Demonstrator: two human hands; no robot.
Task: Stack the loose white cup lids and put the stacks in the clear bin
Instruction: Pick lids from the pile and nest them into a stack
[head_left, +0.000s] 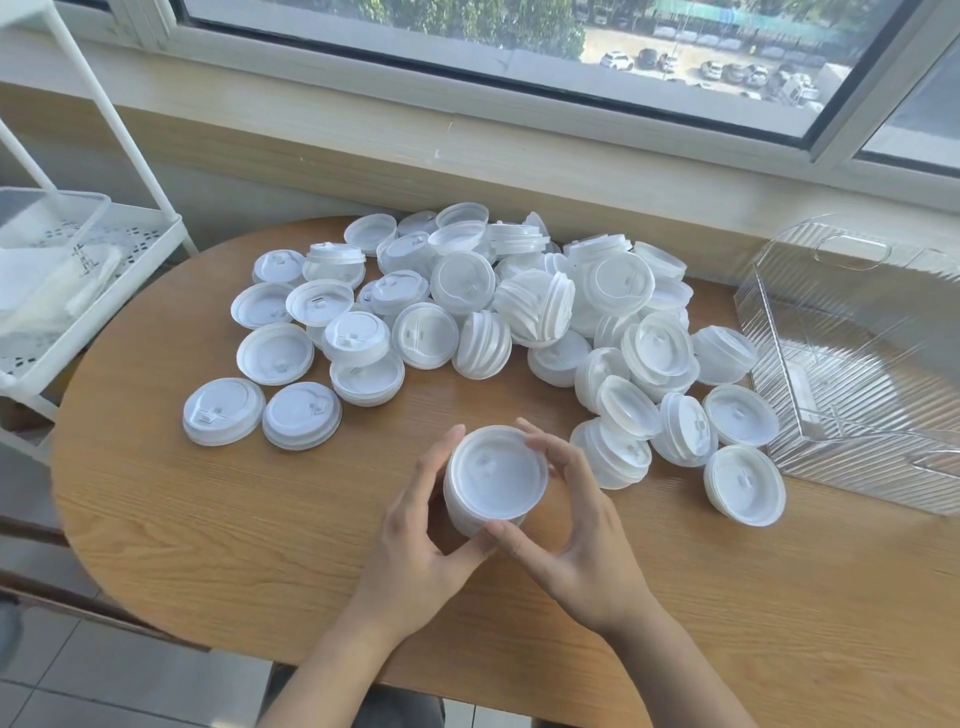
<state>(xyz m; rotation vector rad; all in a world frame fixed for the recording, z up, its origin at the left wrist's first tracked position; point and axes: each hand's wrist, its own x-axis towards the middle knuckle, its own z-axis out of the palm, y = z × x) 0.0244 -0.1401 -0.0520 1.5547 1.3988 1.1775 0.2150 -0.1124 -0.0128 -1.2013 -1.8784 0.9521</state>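
Both hands cup a short stack of white cup lids at the near middle of the wooden table. The left hand curls round its left side, thumb under the near rim; the right hand wraps the right side, fingertips on the far rim. The top lid lies hollow side up. Beyond, a heap of loose white lids spreads across the table, some already nested in tilted clusters. The clear ribbed bin stands at the right edge, just beside the nearest lids. A white rack stands to the left.
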